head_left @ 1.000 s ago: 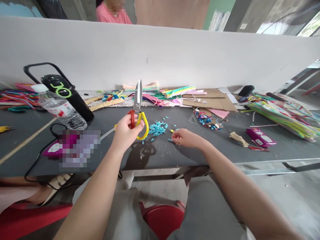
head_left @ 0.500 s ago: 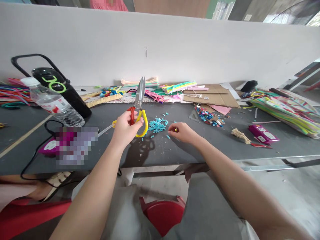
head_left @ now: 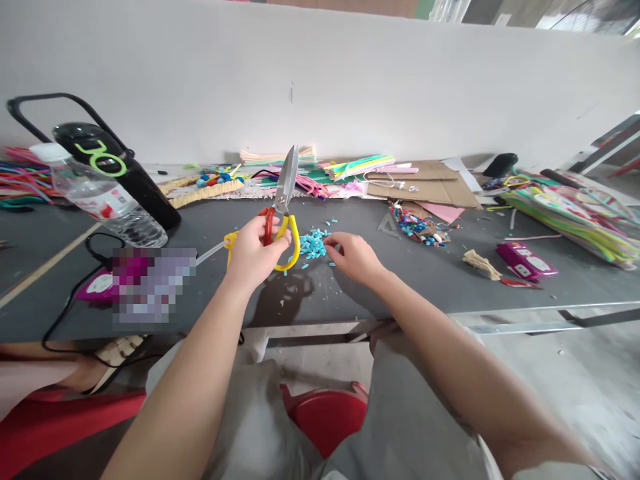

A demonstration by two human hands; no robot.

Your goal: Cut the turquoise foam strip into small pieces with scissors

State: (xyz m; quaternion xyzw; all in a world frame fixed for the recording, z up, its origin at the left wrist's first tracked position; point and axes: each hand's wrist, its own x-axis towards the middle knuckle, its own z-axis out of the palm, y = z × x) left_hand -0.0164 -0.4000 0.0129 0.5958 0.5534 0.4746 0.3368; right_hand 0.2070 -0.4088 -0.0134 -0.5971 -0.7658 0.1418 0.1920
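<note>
My left hand (head_left: 256, 252) is closed around the handles of a pair of scissors (head_left: 287, 183), one red and one yellow, with the blades pointing up and nearly together. To the right of the scissors, a loose pile of small light-blue pieces (head_left: 313, 244) lies on the grey table (head_left: 420, 280). At the pile's right edge is my right hand (head_left: 353, 257), its fingers curled and its fingertips touching or just over the pieces. Whatever those fingertips may hold is too small to make out.
A water bottle (head_left: 107, 200) and a black flask (head_left: 130, 180) stand at the left. Coloured craft strips (head_left: 575, 217) and a purple pack (head_left: 526, 261) lie at the right. Cardboard (head_left: 435, 187) lies by the white partition (head_left: 400, 87). A person's foot shows lower left.
My right hand has moved left to the edge of the blue pile. The scissors in my left hand have turned slightly, and the whole view has shifted a little.
</note>
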